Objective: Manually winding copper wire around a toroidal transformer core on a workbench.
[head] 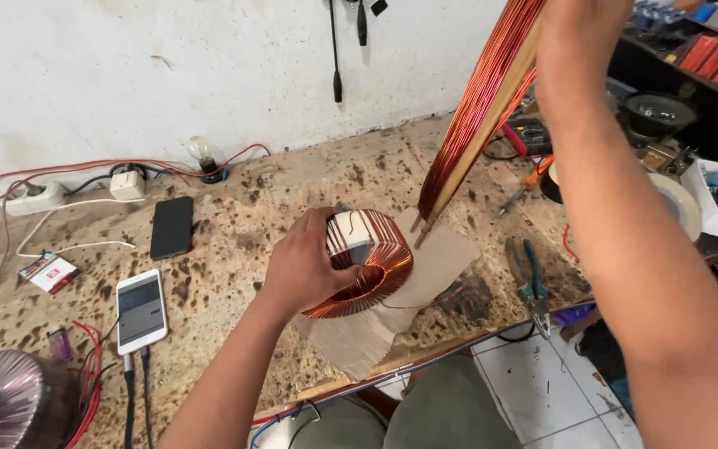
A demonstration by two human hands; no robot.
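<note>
My left hand (307,262) grips a ring-shaped coil (373,264) wound partly in copper wire, its white core still showing on top; it rests tilted on a piece of brown cardboard (438,258). My right hand (579,25) is raised at the top right, closed around a long wooden stick wrapped lengthwise with copper wire (471,112). The stick slants down and its forked lower end hangs just right of the coil, above the cardboard.
A dark phone (172,227) and a white phone (140,309) on a cable lie left. A bulb (202,155), power strip (36,198), pliers (532,287), tape roll (676,204) and a finished wrapped coil (2,395) surround the spotted bench; its front edge is close.
</note>
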